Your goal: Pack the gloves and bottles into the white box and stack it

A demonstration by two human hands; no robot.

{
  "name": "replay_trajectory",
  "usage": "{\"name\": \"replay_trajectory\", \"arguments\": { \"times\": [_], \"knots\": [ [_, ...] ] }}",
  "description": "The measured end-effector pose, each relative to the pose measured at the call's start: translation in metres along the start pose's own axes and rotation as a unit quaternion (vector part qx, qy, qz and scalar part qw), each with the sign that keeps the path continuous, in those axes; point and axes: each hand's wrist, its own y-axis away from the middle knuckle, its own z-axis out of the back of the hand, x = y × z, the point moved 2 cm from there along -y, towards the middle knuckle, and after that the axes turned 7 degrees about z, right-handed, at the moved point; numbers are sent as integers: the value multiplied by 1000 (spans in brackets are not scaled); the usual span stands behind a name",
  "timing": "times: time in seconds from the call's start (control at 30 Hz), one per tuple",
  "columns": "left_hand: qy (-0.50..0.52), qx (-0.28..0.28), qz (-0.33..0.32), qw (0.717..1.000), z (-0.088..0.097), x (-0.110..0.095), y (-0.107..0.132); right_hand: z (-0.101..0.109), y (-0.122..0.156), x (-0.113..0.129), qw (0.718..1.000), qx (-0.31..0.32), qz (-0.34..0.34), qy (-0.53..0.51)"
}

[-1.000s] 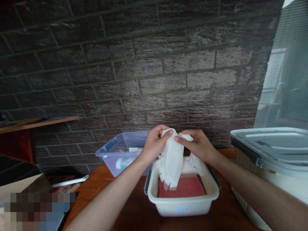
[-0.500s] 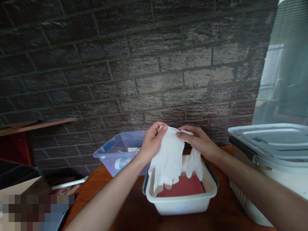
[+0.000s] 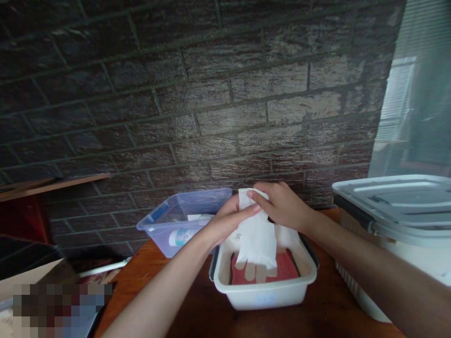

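White thin gloves (image 3: 259,241) hang from both hands, finger ends pointing down; their edges overlap, so I cannot tell how many layers there are. My left hand (image 3: 230,217) is closed on the gloves from the left, thumb across the front. My right hand (image 3: 280,202) grips the cuff end at the top right, its thumb also over the front. Directly beneath is a white plastic box (image 3: 266,298) with dark side clips, standing on the table. Inside it lies a red textured item (image 3: 285,268), partly hidden behind the glove fingers.
A purple translucent bin (image 3: 158,227) with a white bottle (image 3: 181,237) in it stands at the back left. On the right is a large white container with a grey-white lid (image 3: 405,202). The wooden table (image 3: 141,281) meets a dark brick wall (image 3: 211,94).
My hands have come together over the gloves. The separate glove that dangled on the right now hangs with the rest, narrower and more to the middle.
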Motion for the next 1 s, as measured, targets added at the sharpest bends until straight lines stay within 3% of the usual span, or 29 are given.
{"name": "replay_trajectory", "arguments": {
  "times": [0.1,0.2,0.4,0.67,0.83,1.0],
  "knots": [
    [-19,48,54,997,-6,3,4,0,-1,0,1000,18,-5,17],
    [-68,76,54,993,-10,5,3,-1,-1,0,1000,28,9,2],
    [-93,-1,9,996,-8,12,0,1,-1,0,999,4,6,-35],
    [-35,12,65,997,-7,14,11,-1,-2,-1,997,-29,9,-73],
    [6,9,52,999,-18,24,10,3,-8,5,995,-86,0,-39],
    [-7,-8,39,999,-13,42,11,8,-9,2,994,-100,-36,-33]
  ]
}}
